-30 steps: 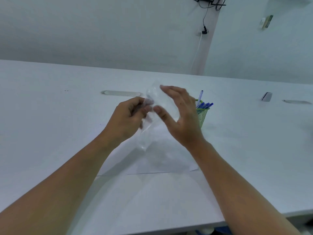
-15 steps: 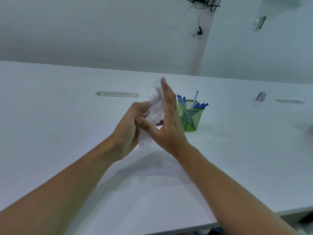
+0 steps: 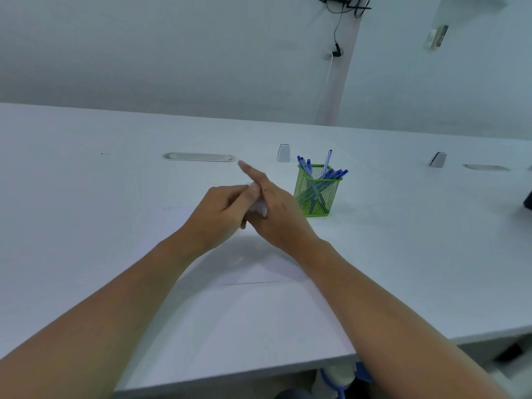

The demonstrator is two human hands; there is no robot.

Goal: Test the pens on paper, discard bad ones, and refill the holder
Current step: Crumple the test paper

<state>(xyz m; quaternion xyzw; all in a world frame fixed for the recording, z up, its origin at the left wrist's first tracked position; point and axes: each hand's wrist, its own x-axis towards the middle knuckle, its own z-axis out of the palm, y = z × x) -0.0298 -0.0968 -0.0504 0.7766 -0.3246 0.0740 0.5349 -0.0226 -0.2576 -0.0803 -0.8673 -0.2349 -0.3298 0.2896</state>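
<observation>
A green mesh pen holder (image 3: pixel 316 194) stands on the white table (image 3: pixel 86 197), with several blue pens (image 3: pixel 328 171) sticking out of it. A white sheet of paper (image 3: pixel 259 269) lies flat under my hands. My left hand (image 3: pixel 218 217) grips a crumpled clear plastic wrapper (image 3: pixel 259 207), most of it hidden between the hands. My right hand (image 3: pixel 276 214) presses flat against that wrapper, fingers straight and pointing away to the left. Both hands hover just left of the holder.
Two oval cable grommets (image 3: pixel 199 156) (image 3: pixel 486 167) sit in the table top, and two small grey clips (image 3: pixel 283 153) (image 3: pixel 437 159) stand behind the holder. A dark object (image 3: pixel 528 200) shows at the right edge. The table's front edge (image 3: pixel 230 378) runs below.
The wrapper has been squeezed from a loose upright shape into a small wad between my hands. My hands have lowered and the right hand has turned flat over the left.
</observation>
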